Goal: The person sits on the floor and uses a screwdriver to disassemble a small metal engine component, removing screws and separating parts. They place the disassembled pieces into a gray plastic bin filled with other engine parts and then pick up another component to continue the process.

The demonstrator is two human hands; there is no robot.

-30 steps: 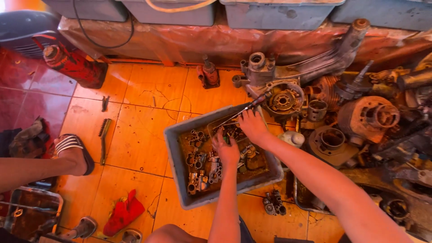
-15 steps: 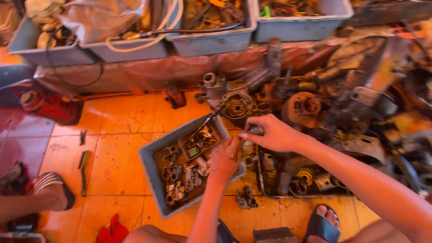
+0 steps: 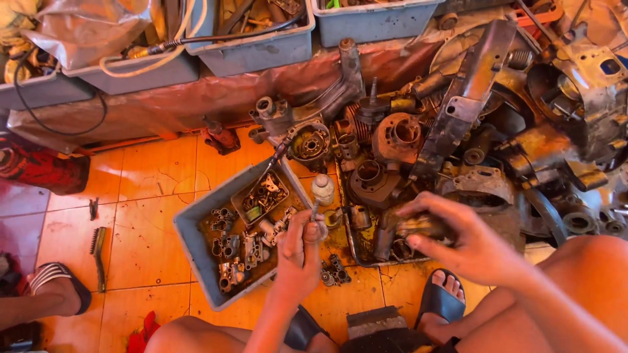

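A small metal part [image 3: 418,229] sits in my right hand [image 3: 468,245], fingers curled round it, over the dark tray [image 3: 366,252] of greasy bits. A moment ago that hand was at the grey tub [image 3: 196,229]; now it has pulled right with something picked up. My left hand [image 3: 297,252] pinches a thin tool [image 3: 314,212] — held upright just past the tub's edge. Beyond my fingers lies a heap of engine parts [image 3: 458,131] on the orange tiled floor [image 3: 137,202] — blue bins [image 3: 261,49] above.
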